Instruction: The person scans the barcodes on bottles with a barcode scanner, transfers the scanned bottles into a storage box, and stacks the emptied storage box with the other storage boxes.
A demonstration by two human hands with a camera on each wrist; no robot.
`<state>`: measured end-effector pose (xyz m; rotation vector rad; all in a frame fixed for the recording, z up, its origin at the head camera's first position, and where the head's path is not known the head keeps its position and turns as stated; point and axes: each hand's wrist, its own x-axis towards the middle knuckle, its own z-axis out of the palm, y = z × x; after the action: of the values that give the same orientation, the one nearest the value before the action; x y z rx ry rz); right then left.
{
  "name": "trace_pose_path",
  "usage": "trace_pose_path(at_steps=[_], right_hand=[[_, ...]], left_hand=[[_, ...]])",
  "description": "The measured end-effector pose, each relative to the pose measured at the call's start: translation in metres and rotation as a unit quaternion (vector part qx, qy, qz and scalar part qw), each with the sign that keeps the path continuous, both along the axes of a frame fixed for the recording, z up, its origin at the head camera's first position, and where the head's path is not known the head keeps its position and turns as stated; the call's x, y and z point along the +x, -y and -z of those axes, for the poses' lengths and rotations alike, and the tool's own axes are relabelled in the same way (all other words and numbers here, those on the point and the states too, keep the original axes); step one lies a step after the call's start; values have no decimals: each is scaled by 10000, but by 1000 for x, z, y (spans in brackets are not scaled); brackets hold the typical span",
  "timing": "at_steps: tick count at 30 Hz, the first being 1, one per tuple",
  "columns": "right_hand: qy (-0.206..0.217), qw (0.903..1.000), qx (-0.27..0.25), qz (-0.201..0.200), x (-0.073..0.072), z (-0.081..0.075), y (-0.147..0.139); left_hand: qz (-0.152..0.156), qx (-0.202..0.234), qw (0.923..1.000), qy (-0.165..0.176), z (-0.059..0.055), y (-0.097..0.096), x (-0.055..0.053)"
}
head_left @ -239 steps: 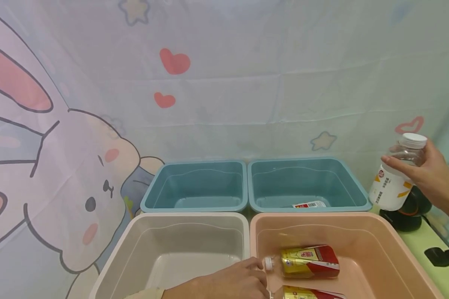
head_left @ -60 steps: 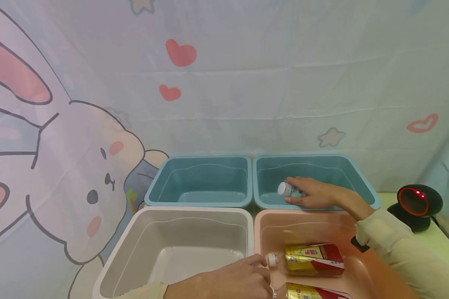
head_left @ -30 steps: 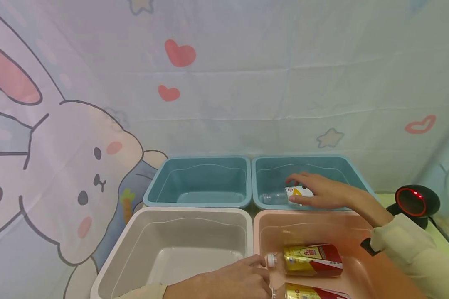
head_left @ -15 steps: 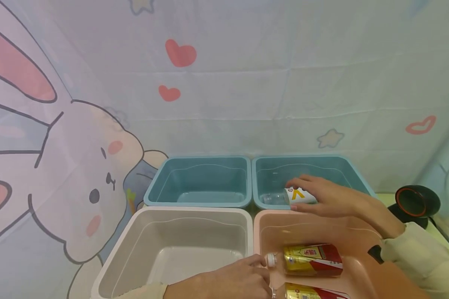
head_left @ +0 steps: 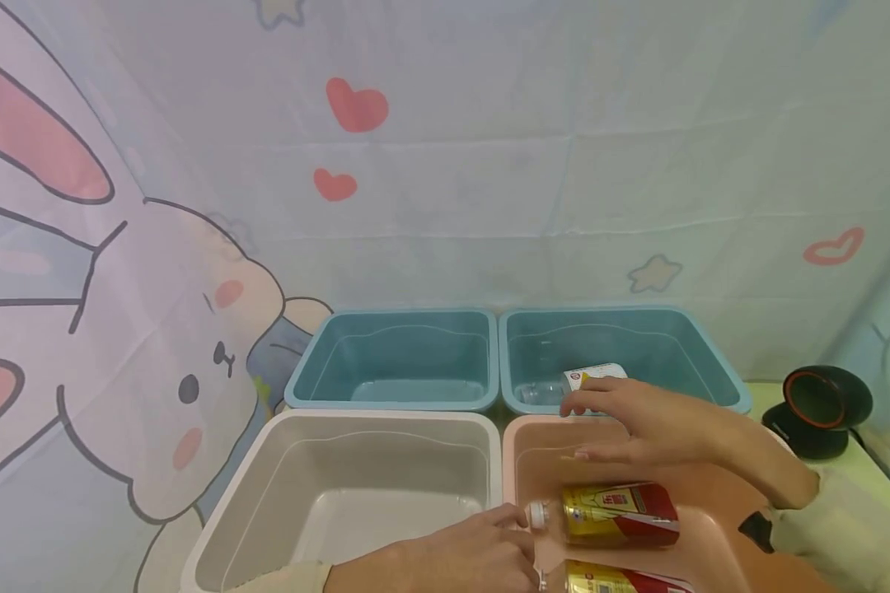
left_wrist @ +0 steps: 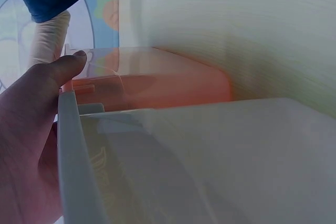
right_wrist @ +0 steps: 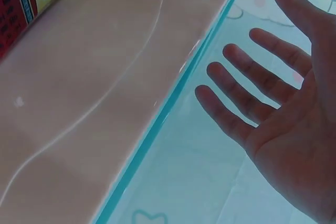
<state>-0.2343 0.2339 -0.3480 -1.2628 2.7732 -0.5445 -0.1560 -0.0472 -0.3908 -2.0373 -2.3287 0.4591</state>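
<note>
My left hand (head_left: 452, 552) lies over the touching rims of the beige bin (head_left: 241, 494) and the peach bin (head_left: 786, 502), its fingers curled over the edge. In the left wrist view its thumb (left_wrist: 73, 64) is at the rim. Right beside those fingers are the white caps of two bottles with gold-and-red labels, the upper bottle (head_left: 619, 515) lying in the peach bin. My right hand (head_left: 653, 424) hovers over the peach bin's back edge, fingers spread and holding nothing. Behind it, a clear bottle (head_left: 582, 377) with a white label lies in the right blue bin (head_left: 719, 379), partly hidden.
A second blue bin (head_left: 393, 313) stands to the left of the first, behind the beige bin. On the green table (head_left: 853, 486) at the right is a black device (head_left: 823, 403) with a round red-edged face. A printed cloth (head_left: 489, 165) hangs behind everything.
My right hand carried a clear white-labelled bottle from the right into the right blue bin, let it go, and drew back toward the peach bin. The left hand stayed in place.
</note>
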Motion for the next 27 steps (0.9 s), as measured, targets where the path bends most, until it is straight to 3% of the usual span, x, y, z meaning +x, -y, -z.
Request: trace_pose_path(at_steps=[6,10,15,19,21,27], right_hand=[[190,9993,179,-276,6,5,7],[639,9963,318,-473,7,9,11],[1273,9872,344,-900,4,17,20],[1347,9816,621,-1204,2,25,30],[1438,9796,795,-1154,1,29,33],[2080,9709,1092,-457,4,42,41]], left_hand=[[66,58,9998,-164,0,0,1],[118,108,9997,-194,0,1,1],[55,65,9999,85,-1,1,0],[-20,42,9997,246,-2,2,-1],[-47,44,9996,286,-2,3,-2],[45,118,9999,58,0,2,0]])
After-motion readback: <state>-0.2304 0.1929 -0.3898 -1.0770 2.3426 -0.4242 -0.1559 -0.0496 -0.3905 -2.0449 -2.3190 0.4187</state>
